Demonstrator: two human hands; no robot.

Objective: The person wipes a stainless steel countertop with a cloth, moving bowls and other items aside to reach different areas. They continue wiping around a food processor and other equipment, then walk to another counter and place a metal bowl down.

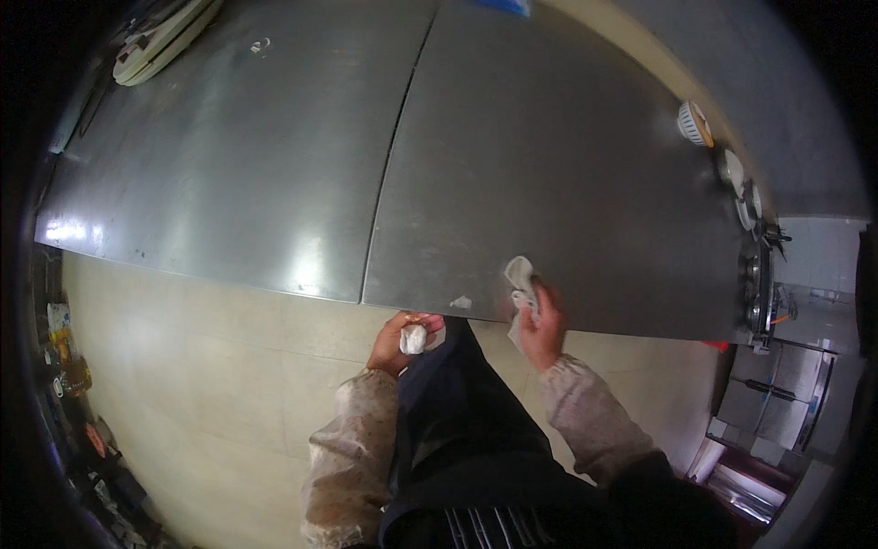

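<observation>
My right hand grips a crumpled whitish cloth at the front edge of the stainless steel table; part of the cloth lies over the metal. Just off the same edge, my left hand is cupped around a small white wad, perhaps paper or cloth. Between the hands, a small white scrap lies on the steel close to the edge. Both forearms are in light, stained sleeves.
Bowls, one of them striped, line the table's right rim. A cream-coloured oval object stands at the back left, and a small white scrap lies near it. A seam crosses the tabletop. Pale floor shows in front.
</observation>
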